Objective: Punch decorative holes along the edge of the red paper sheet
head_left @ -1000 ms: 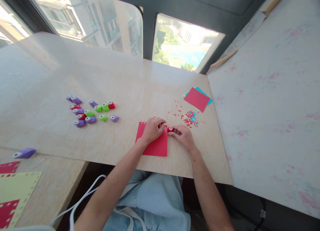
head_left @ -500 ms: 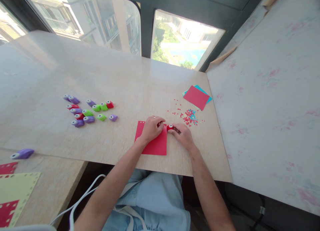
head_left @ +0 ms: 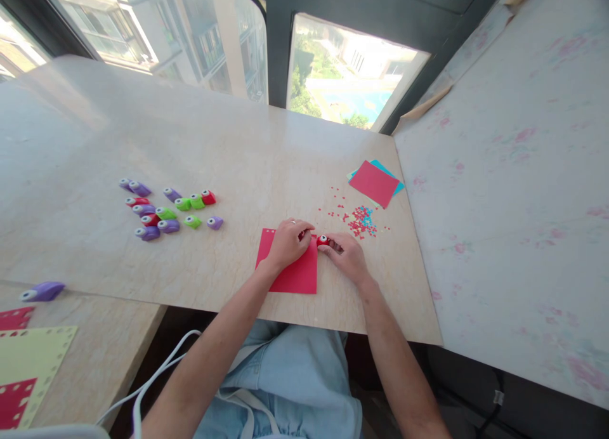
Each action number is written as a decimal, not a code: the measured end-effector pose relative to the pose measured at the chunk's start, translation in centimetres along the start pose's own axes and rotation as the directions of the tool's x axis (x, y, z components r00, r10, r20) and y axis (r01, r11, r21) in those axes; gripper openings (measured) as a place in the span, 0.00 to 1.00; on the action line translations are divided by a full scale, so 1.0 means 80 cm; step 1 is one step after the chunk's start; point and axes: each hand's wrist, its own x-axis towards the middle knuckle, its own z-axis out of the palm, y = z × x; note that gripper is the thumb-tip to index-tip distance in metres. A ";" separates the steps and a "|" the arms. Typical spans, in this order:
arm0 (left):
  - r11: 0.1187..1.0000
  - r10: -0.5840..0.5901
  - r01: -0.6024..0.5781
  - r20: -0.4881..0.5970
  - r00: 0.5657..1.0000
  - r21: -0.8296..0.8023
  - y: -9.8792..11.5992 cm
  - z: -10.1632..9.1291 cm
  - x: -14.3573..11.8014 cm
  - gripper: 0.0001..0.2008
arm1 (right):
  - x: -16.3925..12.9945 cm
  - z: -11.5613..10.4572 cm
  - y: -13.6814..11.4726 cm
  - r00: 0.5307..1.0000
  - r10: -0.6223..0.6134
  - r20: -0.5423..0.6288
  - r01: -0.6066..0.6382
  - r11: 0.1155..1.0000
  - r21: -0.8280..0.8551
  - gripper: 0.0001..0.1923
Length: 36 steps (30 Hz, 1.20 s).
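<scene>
A sheet of red paper (head_left: 297,275) lies on the table before me, with small punched holes along its far edge at the left. My left hand (head_left: 288,243) rests over the sheet's upper part, its fingers curled and closed on the paper near the far right corner. At the sheet's right edge is a small red craft punch (head_left: 323,240) with a white top. My right hand (head_left: 349,256) grips this punch from the right, thumb in front. Whether paper sits inside the punch's slot is hidden.
Red and blue punched-out bits (head_left: 362,221) are scattered beyond my right hand. Red, blue and pale sheets (head_left: 373,184) are stacked near the wall. Several purple, green and red punches (head_left: 166,213) stand at left. A purple punch (head_left: 42,292) and punched sheets (head_left: 45,345) lie at lower left.
Both hands, the red paper and the punch stay in nearly the same place. The whole view has shifted very slightly.
</scene>
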 end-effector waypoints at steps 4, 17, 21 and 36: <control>1.000 -0.021 0.021 0.007 1.000 0.011 0.003 -0.002 0.001 0.10 | 0.000 -0.001 0.000 1.000 -0.012 -0.002 0.012 1.000 0.004 0.17; 1.000 -0.005 0.005 0.005 1.000 -0.006 0.000 0.001 0.001 0.10 | 0.000 -0.002 -0.001 0.999 -0.023 0.027 0.022 0.999 0.037 0.18; 1.000 -0.014 0.014 0.012 1.000 -0.001 0.002 0.000 0.001 0.09 | 0.000 -0.003 0.000 0.999 -0.041 0.026 0.040 0.998 0.046 0.19; 1.000 -0.003 0.003 0.009 1.000 -0.004 0.002 0.000 0.001 0.08 | 0.002 0.000 -0.002 1.000 -0.016 0.003 0.016 1.000 0.003 0.21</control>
